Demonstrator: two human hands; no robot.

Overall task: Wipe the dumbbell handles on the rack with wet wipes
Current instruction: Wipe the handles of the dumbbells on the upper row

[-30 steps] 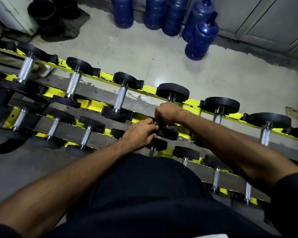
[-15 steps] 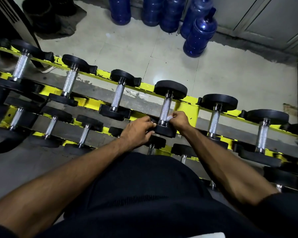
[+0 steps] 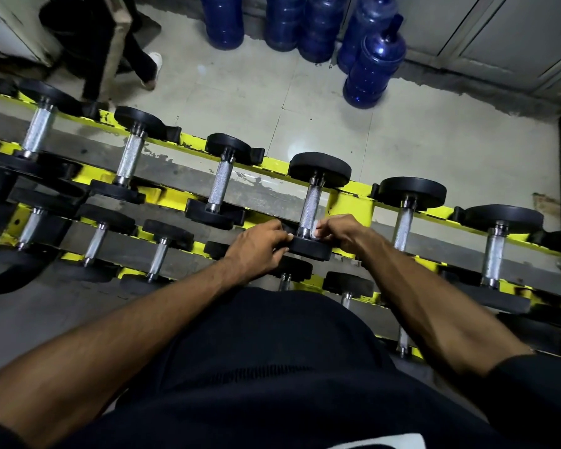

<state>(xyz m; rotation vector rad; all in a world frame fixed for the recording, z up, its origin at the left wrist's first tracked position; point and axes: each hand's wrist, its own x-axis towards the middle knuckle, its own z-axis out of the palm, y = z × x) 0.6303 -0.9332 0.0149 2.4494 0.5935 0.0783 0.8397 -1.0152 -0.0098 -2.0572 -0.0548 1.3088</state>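
The right hand (image 3: 342, 233) has its fingers curled round a small white wet wipe (image 3: 315, 230), pinching it against the near end of a knurled steel handle (image 3: 309, 205), just where the handle meets the dumbbell's near head. Only a scrap of the wipe shows between the fingertips. The rest of the handle runs bare away from the grip, up to the far head.

The left hand (image 3: 259, 247) sits just left of that spot, fingers curled over the edge of the near black head (image 3: 311, 249) and gripping it. The two hands are close together, with the handle's near end between them.

This dumbbell (image 3: 319, 170) lies across the top tier of the yellow rack (image 3: 350, 205), heads resting on the near and far rails. Neighbouring dumbbells (image 3: 219, 186) lie on the same tier to the left and right, and smaller ones fill the nearer, lower tier.

On the tiled floor (image 3: 321, 118) beyond the rack stand several blue water bottles (image 3: 373, 66). At far left, another person's leg and pale shoe (image 3: 151, 68) are visible.
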